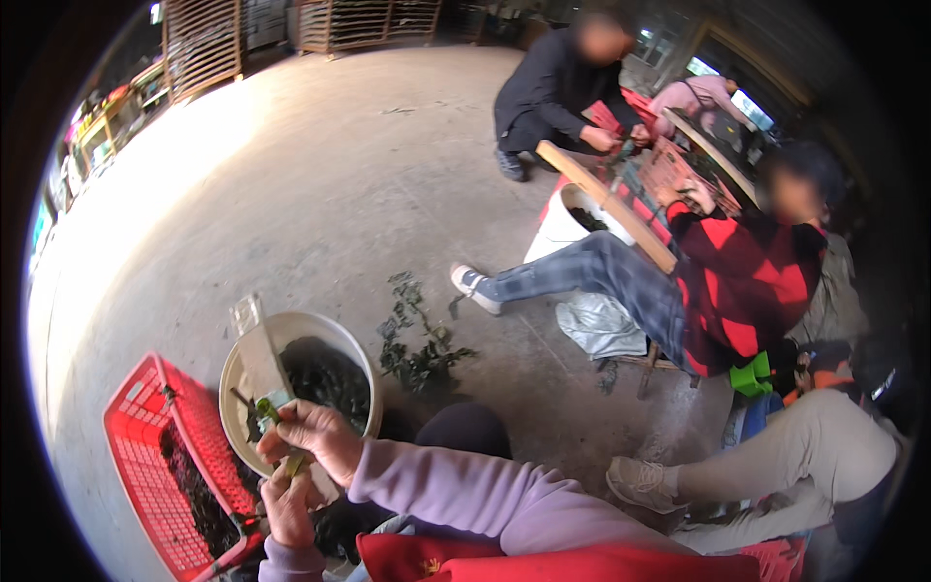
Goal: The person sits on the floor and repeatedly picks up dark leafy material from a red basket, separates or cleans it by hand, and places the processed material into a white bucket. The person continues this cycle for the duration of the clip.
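Note:
My right hand (324, 440) grips a wet green strip (268, 411) that looks like seaweed, above the near side of a white bucket (374, 385). Just below it, my left hand (289, 502) pinches a yellow-green part (294, 464) of what seems the same strip. Dark, wet leafy matter (327, 375) fills part of the bucket. A pale board (262, 356) lies across the rim, its near end partly hidden by my right hand. Left of the bucket stands a red plastic basket (138, 465), holding dark leafy pieces (200, 495).
Dark green fronds (425, 353) lie on the concrete floor (349, 189). To the right, a seated person (749, 284) and a crouching person (560, 80) work near another white bucket (556, 225) with a wooden plank (607, 207) over it. Someone's outstretched leg (771, 444) is close on my right.

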### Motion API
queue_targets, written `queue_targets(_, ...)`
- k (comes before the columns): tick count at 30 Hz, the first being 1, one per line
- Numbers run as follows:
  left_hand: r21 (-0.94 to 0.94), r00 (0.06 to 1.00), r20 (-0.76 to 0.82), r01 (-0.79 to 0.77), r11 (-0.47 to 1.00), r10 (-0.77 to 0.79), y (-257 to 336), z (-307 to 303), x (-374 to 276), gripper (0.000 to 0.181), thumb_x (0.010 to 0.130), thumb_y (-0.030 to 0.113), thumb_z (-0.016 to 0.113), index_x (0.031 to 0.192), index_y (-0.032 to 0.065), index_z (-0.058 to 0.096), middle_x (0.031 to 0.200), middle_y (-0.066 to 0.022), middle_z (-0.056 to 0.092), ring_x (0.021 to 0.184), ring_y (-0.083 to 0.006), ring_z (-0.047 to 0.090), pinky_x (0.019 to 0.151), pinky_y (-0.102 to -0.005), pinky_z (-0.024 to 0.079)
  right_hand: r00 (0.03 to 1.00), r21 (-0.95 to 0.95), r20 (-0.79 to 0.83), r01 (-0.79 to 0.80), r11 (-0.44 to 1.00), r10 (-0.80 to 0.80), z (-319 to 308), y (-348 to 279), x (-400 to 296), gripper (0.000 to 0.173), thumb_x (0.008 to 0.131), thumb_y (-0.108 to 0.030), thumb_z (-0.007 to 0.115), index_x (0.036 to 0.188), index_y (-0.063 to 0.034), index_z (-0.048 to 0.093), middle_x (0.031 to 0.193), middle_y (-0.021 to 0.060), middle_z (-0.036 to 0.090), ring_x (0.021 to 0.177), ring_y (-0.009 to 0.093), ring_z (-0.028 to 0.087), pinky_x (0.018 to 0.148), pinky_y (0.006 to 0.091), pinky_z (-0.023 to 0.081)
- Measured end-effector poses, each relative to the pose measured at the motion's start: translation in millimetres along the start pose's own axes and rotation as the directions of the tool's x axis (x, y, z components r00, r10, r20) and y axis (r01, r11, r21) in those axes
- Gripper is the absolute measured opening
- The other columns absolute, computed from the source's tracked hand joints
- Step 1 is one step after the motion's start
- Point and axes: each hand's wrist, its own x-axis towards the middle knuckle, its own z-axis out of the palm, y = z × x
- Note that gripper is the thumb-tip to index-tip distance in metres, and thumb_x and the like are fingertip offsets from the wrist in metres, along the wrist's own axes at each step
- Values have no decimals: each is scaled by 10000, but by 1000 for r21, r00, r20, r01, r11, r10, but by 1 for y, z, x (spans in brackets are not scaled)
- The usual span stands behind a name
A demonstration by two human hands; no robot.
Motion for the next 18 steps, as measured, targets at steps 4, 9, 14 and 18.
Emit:
queue_targets(4,28,997,21,74,997,-75,-17,-18,-15,201,876,151,479,788,1,582,447,24,394,347,-55,319,350,-211,249,999,20,17,-33,999,33,-15,13,-2,113,912,-130,463,928,-38,526,764,71,598,670,162,567,651,261,467)
queue_targets(9,62,997,9,80,995,-81,-51,-39,-27,202,859,126,510,711,12,586,453,0,435,352,-70,349,352,-216,259,975,3,168,-144,990,142,-19,21,-2,181,908,-179,501,868,-12,558,594,12,500,483,75,453,449,204,364)
queue_targets(14,358,995,89,18,934,-53,-69,-63,-35,103,822,26,520,858,8,614,677,-47,559,553,-127,508,460,-267,402,972,-268,72,233,935,-222,-33,-14,3,192,923,-211,491,874,-44,573,567,-34,463,484,31,407,433,194,331)
queue_targets(18,559,910,221,-413,719,351,-76,-71,-39,171,875,102,509,839,-8,634,632,-12,529,525,-76,463,446,-250,363,895,-605,-71,312,732,-440,-57,-53,6,173,895,-159,533,894,-14,626,568,-26,502,502,46,446,463,213,373)
